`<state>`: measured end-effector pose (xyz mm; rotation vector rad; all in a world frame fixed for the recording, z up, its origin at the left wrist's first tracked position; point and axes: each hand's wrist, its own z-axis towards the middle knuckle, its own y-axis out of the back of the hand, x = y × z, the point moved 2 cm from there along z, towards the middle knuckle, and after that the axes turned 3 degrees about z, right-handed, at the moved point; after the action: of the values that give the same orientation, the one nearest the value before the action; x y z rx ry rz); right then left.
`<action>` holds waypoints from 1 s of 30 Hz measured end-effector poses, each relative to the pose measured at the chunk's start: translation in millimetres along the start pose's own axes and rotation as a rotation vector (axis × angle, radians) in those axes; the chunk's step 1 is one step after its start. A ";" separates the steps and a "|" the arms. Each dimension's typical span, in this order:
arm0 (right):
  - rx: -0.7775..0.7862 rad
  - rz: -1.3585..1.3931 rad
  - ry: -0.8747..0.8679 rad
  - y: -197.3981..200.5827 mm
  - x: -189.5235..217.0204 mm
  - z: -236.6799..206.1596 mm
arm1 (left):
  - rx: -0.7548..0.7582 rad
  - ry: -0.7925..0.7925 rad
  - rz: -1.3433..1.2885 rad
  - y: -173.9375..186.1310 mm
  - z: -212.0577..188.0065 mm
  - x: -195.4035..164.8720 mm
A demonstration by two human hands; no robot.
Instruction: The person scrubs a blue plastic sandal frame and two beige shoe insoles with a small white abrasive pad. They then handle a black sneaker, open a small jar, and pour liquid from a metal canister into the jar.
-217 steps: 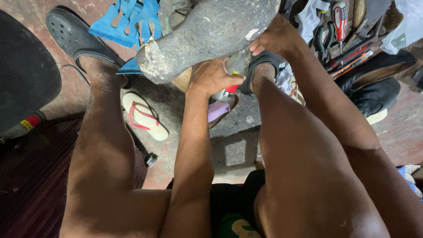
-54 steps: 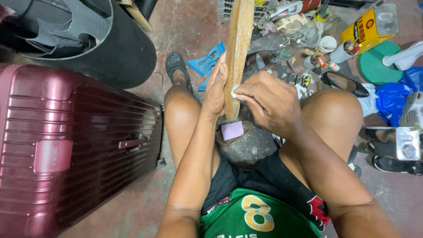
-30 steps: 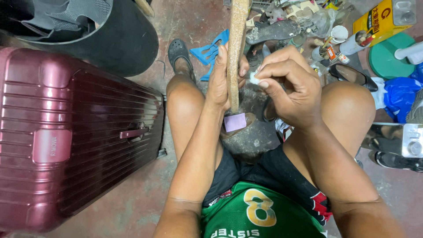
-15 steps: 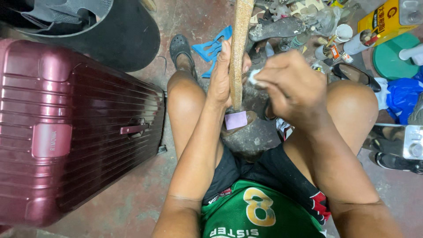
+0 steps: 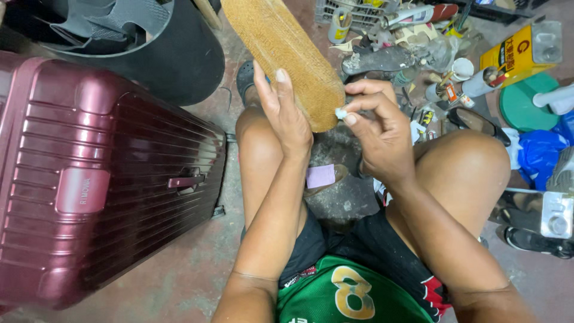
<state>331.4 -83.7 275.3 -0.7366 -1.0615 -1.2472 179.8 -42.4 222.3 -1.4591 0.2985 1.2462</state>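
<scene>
You held a tan, finely cross-hatched rubber shoe sole [image 5: 287, 57] and pinched a small white wad [image 5: 341, 113]. Beside you stood a dark red, ribbed hard-shell suitcase [image 5: 107, 173]. A pale purple square tag [image 5: 320, 176] lay on a grey stone block [image 5: 338, 194]. Your shirt was a green jersey with a yellow numeral [image 5: 353, 293]; a yellow metal can [image 5: 514, 54] sat beside a green round lid [image 5: 526, 107].

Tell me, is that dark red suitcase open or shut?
Shut. The suitcase lies flat on the floor beside the person's left leg, its two ribbed shells closed together and the side handle flush; no gap or contents show.
</scene>
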 end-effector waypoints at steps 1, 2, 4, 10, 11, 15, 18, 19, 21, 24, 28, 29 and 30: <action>-0.019 -0.010 0.004 -2.9 -4.8 0.7 | 0.000 -0.021 0.001 -1.4 0.1 -3.3; -0.036 0.032 -0.002 -3.8 -9.6 1.6 | 0.005 -0.040 0.000 -2.9 0.4 -6.4; -0.062 0.115 -0.014 -3.4 -19.0 4.4 | 0.015 0.032 -0.222 -5.5 0.9 -10.6; -0.055 0.451 -0.205 -4.5 -36.9 8.9 | 0.073 0.116 -0.370 -9.6 4.1 -21.0; -0.073 0.497 -0.219 -4.9 -37.4 9.1 | 0.092 0.124 -0.412 -10.1 4.1 -20.5; -0.061 0.742 -0.258 -3.4 -37.8 8.7 | 0.096 0.131 -0.523 -7.3 3.0 -8.1; -0.012 0.915 -0.304 -0.7 -43.4 5.5 | 0.028 0.181 -0.506 0.1 5.2 10.6; 0.000 0.965 -0.325 -0.9 -47.2 4.0 | 0.002 0.209 -0.509 3.2 8.2 17.3; -0.009 0.984 -0.364 -3.7 -56.8 -0.7 | 0.066 0.272 -0.658 6.8 13.6 27.9; -0.026 1.005 -0.417 -10.3 -71.2 -6.2 | 0.191 0.358 -0.872 9.4 20.9 34.6; 0.014 1.012 -0.507 -19.9 -80.0 -18.8 | 0.087 0.397 -0.699 14.0 24.6 33.5; 0.026 0.999 -0.528 -21.3 -80.7 -21.5 | 0.106 0.383 -0.693 15.0 24.7 31.4; 0.035 0.986 -0.552 -22.3 -81.0 -23.7 | 0.099 0.390 -0.683 16.8 25.2 29.8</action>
<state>316.5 -78.9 189.4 -1.3972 -0.9316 -0.1719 166.3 -13.8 194.0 -1.5303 0.0967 0.3939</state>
